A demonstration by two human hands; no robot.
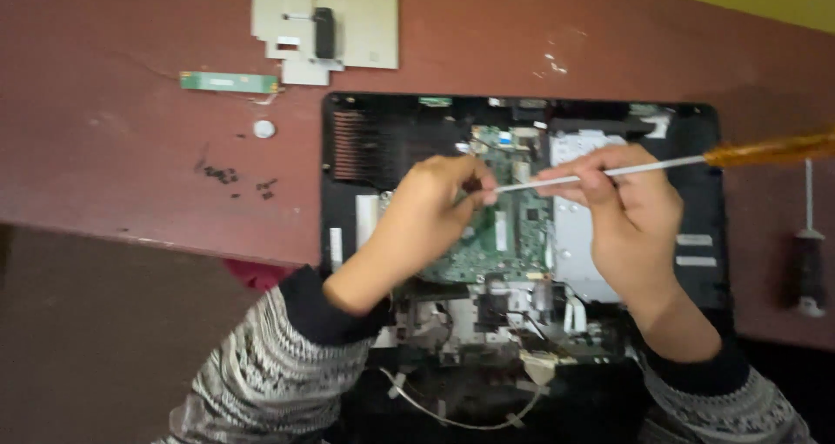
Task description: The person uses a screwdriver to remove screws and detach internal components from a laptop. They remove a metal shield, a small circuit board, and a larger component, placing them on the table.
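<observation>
An opened black laptop base [348,235] lies on the reddish table with its green circuit board [513,235] exposed. My right hand [631,218] grips the metal shaft of a long screwdriver [644,168] with an amber handle pointing right. The tip of the shaft reaches toward my left hand [430,209], whose fingers are bunched over the board at the tip. Whether the left fingers pinch anything is hidden.
A grey metal cover plate [361,18] lies at the back. A narrow green board strip [228,82], a white coin cell [264,129] and several small black screws [222,174] lie left of the laptop. A second tool with a dark handle [809,266] rests at right.
</observation>
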